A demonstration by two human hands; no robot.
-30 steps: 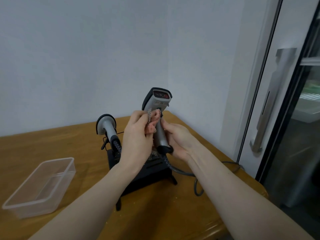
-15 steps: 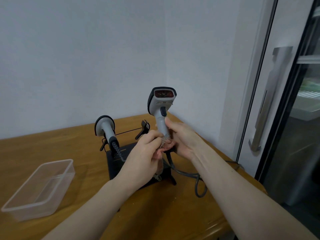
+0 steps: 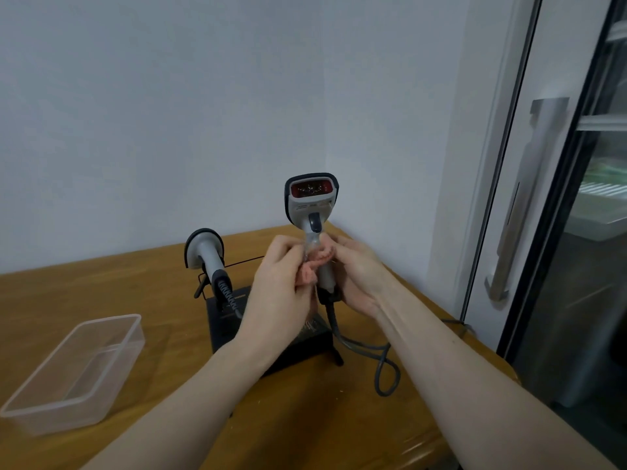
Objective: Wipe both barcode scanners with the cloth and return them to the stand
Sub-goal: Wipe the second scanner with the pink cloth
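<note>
hands together mid-air above the stand (image 3: 271,334): your right hand (image 3: 356,276) grips the scanner (image 3: 312,205) upright by its handle so your left hand (image 3: 278,283) can rub the cloth (image 3: 314,262) along it.

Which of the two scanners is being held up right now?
The scanner with the red window facing the camera; the right hand grips its handle. The other scanner sits in the stand.
</note>
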